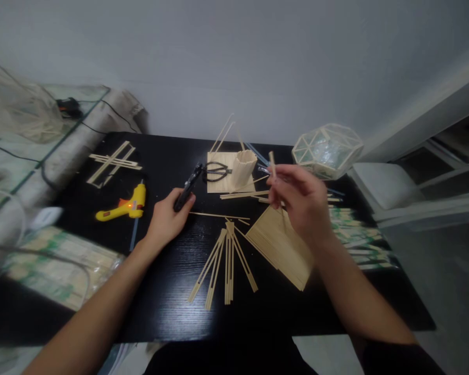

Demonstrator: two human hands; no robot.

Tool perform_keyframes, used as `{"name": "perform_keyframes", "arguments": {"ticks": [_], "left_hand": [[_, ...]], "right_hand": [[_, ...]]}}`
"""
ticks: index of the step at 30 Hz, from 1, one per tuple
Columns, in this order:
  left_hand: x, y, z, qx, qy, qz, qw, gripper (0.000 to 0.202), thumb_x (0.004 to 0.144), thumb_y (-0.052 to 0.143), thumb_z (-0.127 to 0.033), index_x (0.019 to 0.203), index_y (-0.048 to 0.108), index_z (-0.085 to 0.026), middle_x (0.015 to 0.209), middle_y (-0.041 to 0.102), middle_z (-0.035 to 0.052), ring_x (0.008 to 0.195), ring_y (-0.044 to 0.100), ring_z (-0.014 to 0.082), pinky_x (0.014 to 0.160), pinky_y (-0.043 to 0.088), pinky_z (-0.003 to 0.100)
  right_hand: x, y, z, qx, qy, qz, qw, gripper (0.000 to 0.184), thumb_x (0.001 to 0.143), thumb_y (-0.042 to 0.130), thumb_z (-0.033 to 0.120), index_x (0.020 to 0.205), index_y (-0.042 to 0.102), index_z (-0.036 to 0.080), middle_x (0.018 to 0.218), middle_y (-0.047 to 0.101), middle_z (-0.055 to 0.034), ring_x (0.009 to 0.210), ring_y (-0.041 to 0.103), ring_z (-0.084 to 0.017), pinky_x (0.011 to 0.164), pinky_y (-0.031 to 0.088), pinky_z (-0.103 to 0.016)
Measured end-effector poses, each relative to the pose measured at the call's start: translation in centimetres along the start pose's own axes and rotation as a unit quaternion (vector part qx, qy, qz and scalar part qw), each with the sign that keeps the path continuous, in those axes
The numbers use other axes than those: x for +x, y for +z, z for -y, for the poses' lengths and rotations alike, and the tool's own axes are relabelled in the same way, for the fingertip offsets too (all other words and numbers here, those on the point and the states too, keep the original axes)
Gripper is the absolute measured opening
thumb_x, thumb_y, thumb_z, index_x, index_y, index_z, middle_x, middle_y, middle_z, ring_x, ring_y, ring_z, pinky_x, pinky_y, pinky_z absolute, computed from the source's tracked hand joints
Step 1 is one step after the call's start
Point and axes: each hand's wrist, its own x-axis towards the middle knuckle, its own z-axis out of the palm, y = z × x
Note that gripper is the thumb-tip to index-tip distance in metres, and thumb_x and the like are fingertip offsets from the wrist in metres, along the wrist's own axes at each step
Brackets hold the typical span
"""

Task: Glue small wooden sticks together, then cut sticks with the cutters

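Observation:
My left hand (169, 216) is closed round a slim black hand tool (188, 188) that points up and away; its exact kind is unclear. Between the fingertips of my right hand (303, 200) a thin wooden stick (272, 162) stands roughly upright, above a stack of flat wooden sheets (279, 242). Beyond my hands, black-handled scissors (218, 171) lie on a square wooden base (218, 186) beside a hollow wooden-stick cylinder (244, 169). Several narrow stick frames (229, 263) fan out on the table between my forearms.
A yellow glue gun (135, 203) rests at left, near crossed sticks (115, 163). Plastic-wrapped stick bundles (58, 260) lie at the left, more packs (355, 234) at right. A faceted stick frame (328, 150) occupies the black table's (172, 312) back right.

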Motion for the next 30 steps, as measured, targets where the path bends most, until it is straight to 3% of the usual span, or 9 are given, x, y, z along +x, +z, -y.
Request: {"name": "perform_keyframes", "arguments": {"ticks": [2,5,11,16,21,26,30], "left_hand": [[-0.3,0.1,-0.9,-0.018,0.021,0.003,1.000,0.033,0.095,0.057,-0.049,0.106,0.068,-0.020,0.093,0.073,0.0016,0.085,0.066,0.0189,0.077,0.047,0.026],[-0.6,0.0,-2.7,-0.017,0.049,0.032,0.998,0.033,0.096,0.057,-0.047,0.113,0.067,-0.020,0.097,0.074,0.0016,0.086,0.066,0.0186,0.078,0.048,0.026],[-1.0,0.4,-5.3,0.000,0.100,0.063,0.993,0.030,0.098,0.055,-0.041,0.118,0.065,-0.020,0.104,0.073,0.0037,0.089,0.066,0.0195,0.084,0.049,0.029],[-1.8,1.7,-4.8,-0.019,0.112,0.075,0.991,0.030,0.098,0.056,-0.039,0.121,0.064,-0.021,0.107,0.074,0.0050,0.093,0.068,0.0208,0.087,0.050,0.030],[-2.6,2.2,-3.8,-0.012,0.130,0.076,0.988,0.029,0.097,0.058,-0.032,0.123,0.063,-0.020,0.112,0.074,0.0063,0.098,0.069,0.0219,0.089,0.051,0.031],[-3.0,2.3,-3.4,0.004,0.128,0.069,0.989,0.025,0.094,0.059,-0.030,0.117,0.063,-0.019,0.103,0.074,0.0053,0.089,0.069,0.0206,0.082,0.052,0.030],[-3.4,2.6,-3.3,0.007,0.126,0.070,0.989,0.022,0.093,0.060,-0.028,0.113,0.062,-0.020,0.096,0.073,0.0042,0.083,0.069,0.0200,0.077,0.051,0.030]], "right_hand": [[-0.6,0.6,0.0,-0.041,0.005,0.040,0.998,0.016,0.092,0.070,0.025,0.107,0.074,0.024,0.086,0.071,0.0010,0.056,0.057,-0.008,0.049,0.046,-0.023],[-1.2,1.4,-0.4,-0.103,-0.016,0.089,0.991,0.022,0.096,0.066,0.028,0.116,0.074,0.024,0.085,0.072,0.0002,0.067,0.062,-0.011,0.058,0.050,-0.025],[-1.5,1.9,-1.2,-0.153,-0.010,0.109,0.982,0.020,0.100,0.063,0.032,0.113,0.075,0.023,0.087,0.075,-0.0021,0.076,0.069,-0.014,0.070,0.055,-0.028],[-1.7,1.9,-2.0,-0.136,0.013,0.123,0.983,0.017,0.098,0.063,0.029,0.109,0.073,0.020,0.087,0.076,-0.0033,0.072,0.069,-0.014,0.066,0.055,-0.028],[-1.9,2.4,-2.7,-0.080,0.050,0.126,0.987,0.012,0.093,0.068,0.027,0.102,0.072,0.020,0.090,0.076,-0.0029,0.082,0.072,-0.016,0.076,0.057,-0.030],[-2.1,2.6,-3.1,-0.101,0.036,0.129,0.986,0.011,0.093,0.069,0.030,0.097,0.071,0.021,0.081,0.072,-0.0001,0.072,0.067,-0.014,0.067,0.053,-0.028],[-2.1,2.7,-3.1,-0.105,0.027,0.128,0.986,0.008,0.093,0.070,0.029,0.095,0.070,0.022,0.084,0.073,-0.0003,0.075,0.067,-0.015,0.070,0.054,-0.028]]}}
